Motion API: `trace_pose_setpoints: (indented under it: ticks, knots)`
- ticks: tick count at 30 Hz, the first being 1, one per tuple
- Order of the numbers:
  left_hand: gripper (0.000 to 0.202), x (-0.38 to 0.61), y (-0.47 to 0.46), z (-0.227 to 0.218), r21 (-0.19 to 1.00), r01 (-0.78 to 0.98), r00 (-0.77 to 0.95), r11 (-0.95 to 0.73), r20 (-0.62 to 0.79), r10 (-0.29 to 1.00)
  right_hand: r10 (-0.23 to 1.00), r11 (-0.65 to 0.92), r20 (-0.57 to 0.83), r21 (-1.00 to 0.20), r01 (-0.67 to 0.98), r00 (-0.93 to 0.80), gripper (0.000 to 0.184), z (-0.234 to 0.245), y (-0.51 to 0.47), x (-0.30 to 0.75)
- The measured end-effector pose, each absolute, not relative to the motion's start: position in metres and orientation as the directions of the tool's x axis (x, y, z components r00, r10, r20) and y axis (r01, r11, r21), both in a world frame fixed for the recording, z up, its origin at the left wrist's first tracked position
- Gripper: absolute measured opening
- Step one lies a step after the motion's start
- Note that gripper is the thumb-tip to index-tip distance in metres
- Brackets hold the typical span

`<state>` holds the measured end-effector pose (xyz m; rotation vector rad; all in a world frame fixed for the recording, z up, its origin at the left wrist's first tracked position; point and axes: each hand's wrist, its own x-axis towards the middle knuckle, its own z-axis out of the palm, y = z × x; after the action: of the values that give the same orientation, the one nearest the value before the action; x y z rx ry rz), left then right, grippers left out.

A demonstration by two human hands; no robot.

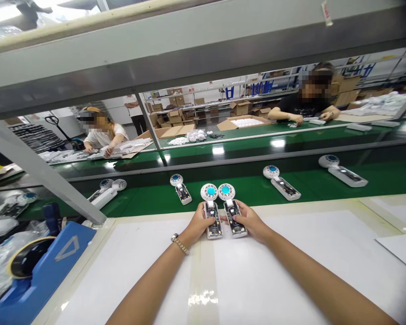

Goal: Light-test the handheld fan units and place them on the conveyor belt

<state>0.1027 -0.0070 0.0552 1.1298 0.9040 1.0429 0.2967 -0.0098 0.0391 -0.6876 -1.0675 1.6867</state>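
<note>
My left hand [203, 222] grips a small handheld fan [212, 216] by its open body, thumb on the dark circuit board. Its round white head with a blue centre points away from me. In my right hand [250, 222] is a matching handheld fan [236, 219], held the same way, with my thumb over its board. The two fans are side by side, heads close together, above the front edge of the white worktop [257, 280]. Just beyond, another handheld fan [182, 192] lies on the green conveyor belt [149, 194].
More fans, such as one at the right [286, 186], lie along the belt. A blue tape dispenser [61, 257] stands at left. A slanted metal post [50, 171] and overhead beam [189, 49] frame the bench. Two co-workers [304, 104] handle parts across the belt.
</note>
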Motion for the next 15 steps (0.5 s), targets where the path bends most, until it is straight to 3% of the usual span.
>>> trace_pose_setpoints:
  ticks: [15]
  knots:
    - [0.055,0.1041,-0.0065,0.0554,0.972,-0.196,0.284,0.129,-0.07,0.956,0.934,-0.118,0.058,-0.881,-0.458,-0.353,0.057,0.0379,-0.0095,0.2959]
